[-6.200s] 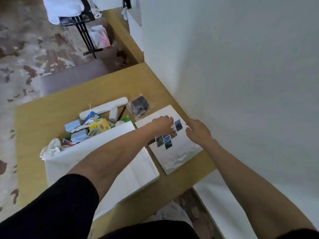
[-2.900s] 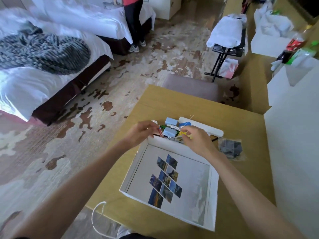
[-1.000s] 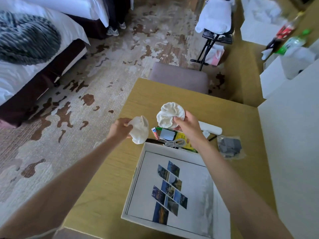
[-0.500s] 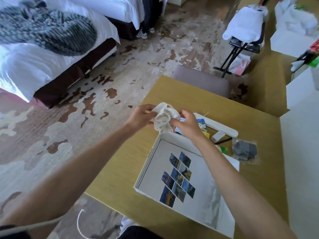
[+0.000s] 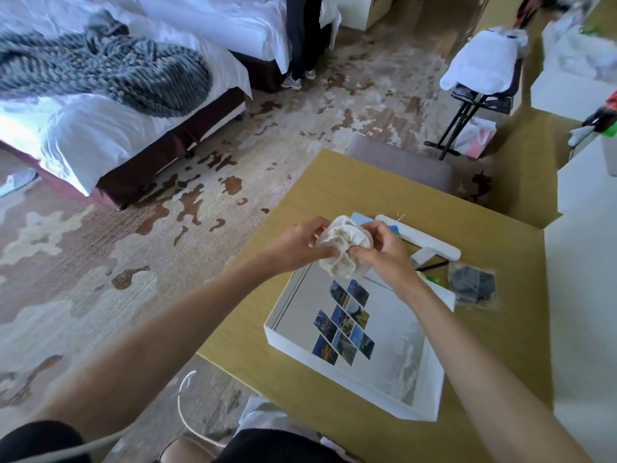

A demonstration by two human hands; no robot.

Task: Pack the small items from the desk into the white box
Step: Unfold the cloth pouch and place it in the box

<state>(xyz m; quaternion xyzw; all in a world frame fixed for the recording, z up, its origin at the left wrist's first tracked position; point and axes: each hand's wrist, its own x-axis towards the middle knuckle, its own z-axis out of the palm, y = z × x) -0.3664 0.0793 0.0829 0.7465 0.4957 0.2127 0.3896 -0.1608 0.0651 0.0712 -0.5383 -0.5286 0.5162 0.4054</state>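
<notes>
I have both hands raised above the far edge of the white box [image 5: 424, 385], working one bundle of cream-white cloth [image 5: 340, 248] between them. The left hand [image 5: 300, 243] cups the bundle from its outer side, fingers curled round it. The right hand [image 5: 380, 250] pinches the gathered folds at the near side, thumb and fingertips pressed into the fabric. Both grips are therefore closed on the cloth, and neither touches the tabletop [image 5: 320, 195].

Judgement: the two-handed hold serves to compress the soft material into a compact ball, so that it takes less room when packed. Cloth of this kind springs open if released on one side.

The white box lies flat on the tabletop directly below my forearms, open side up. Its floor shows a printed sheet with a diagonal group of small photographs [image 5: 344, 324]. No loose item is visible inside it.

The remaining small items lie beyond the box, partly hidden by my right hand:
- a long white bar-shaped object [image 5: 434, 243], at the far side;
- a clear bag with dark contents [image 5: 472, 287], near the box's far right corner;
- small coloured packets, too obscured to identify.

Judgement: packing is at an early stage. The next move calls for lowering the compressed bundle into the box.
</notes>
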